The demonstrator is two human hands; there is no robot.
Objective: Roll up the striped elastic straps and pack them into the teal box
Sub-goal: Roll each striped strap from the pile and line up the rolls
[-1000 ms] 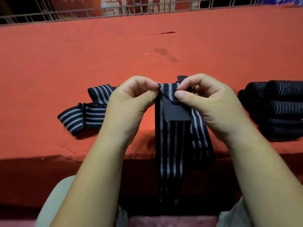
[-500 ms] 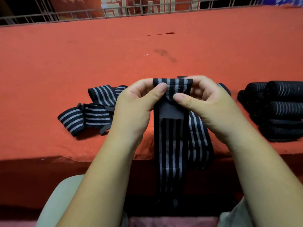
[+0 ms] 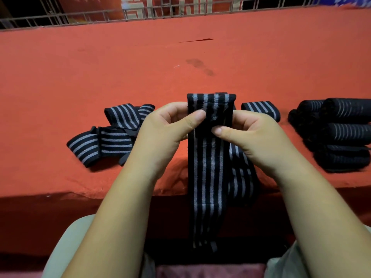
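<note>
A black strap with grey stripes (image 3: 208, 177) hangs over the front edge of the red table toward my lap. Its top end is folded over above my thumbs. My left hand (image 3: 166, 133) pinches the strap's left edge, thumb pressed on its front. My right hand (image 3: 253, 137) pinches the right edge, thumb on the dark patch. A second loose striped strap (image 3: 112, 135) lies crumpled on the table to the left. Several rolled straps (image 3: 341, 133) are stacked at the right. No teal box is in view.
The red cloth-covered table (image 3: 140, 73) stretches far back, with a dark stain near its middle. A metal railing (image 3: 100, 17) runs along the far edge. Another stretch of strap (image 3: 261, 110) lies behind my right hand.
The strap's top end has been folded further over and now stands taller above my thumbs. Both hands stayed in place while the fingers worked the fold.
</note>
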